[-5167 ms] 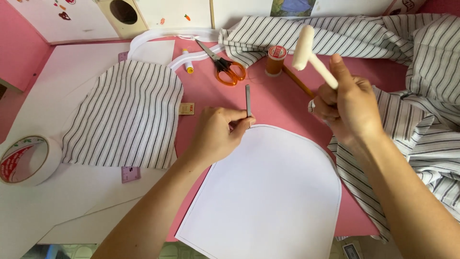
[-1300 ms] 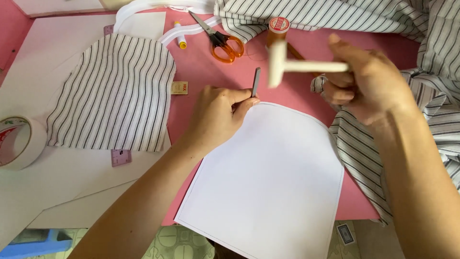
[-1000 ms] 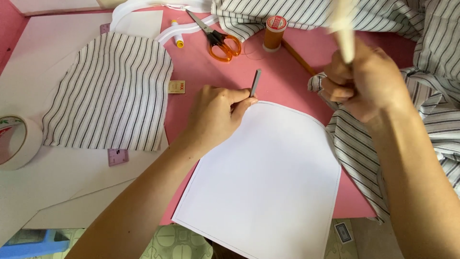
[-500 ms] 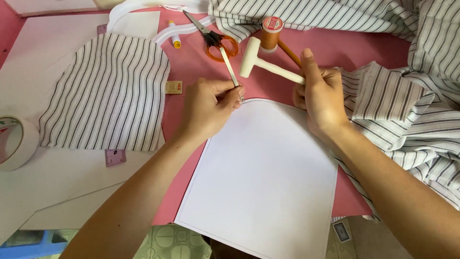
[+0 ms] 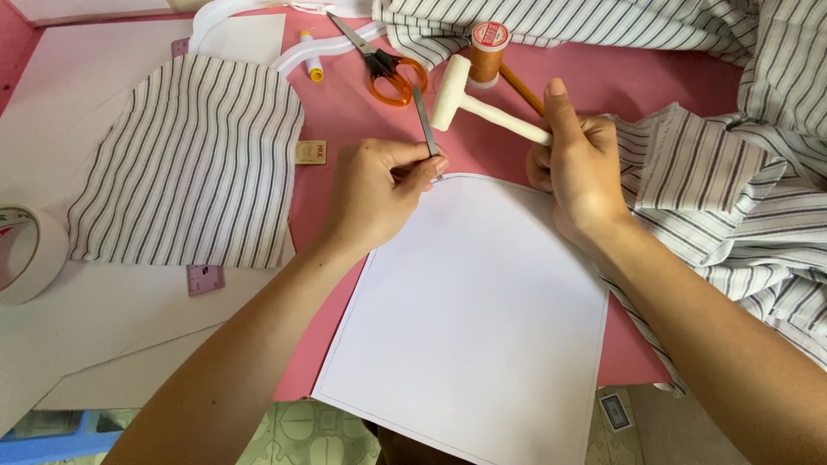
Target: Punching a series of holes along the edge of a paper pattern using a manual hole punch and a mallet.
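Lowered from its raised swing, the white mallet (image 5: 482, 110), gripped in the right hand (image 5: 579, 168), now rests by the metal punch (image 5: 425, 125) the left hand (image 5: 379, 194) pinches upright on the white pattern card's (image 5: 482, 319) curved top edge, where marking looks barely begun.

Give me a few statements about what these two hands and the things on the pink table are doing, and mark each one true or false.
1. The left hand pinches a thin metal tool at the curved top edge of the white sheet. True.
2. The right hand holds the orange-handled scissors. False: it grips a small white mallet; the scissors lie untouched on the pink surface.
3. The mallet's head is resting on the spool of thread. False: it sits beside the metal tool, apart from the spool.
4. A striped fabric piece lies to the left of the left hand. True.
5. A roll of tape sits at the far left edge. True.
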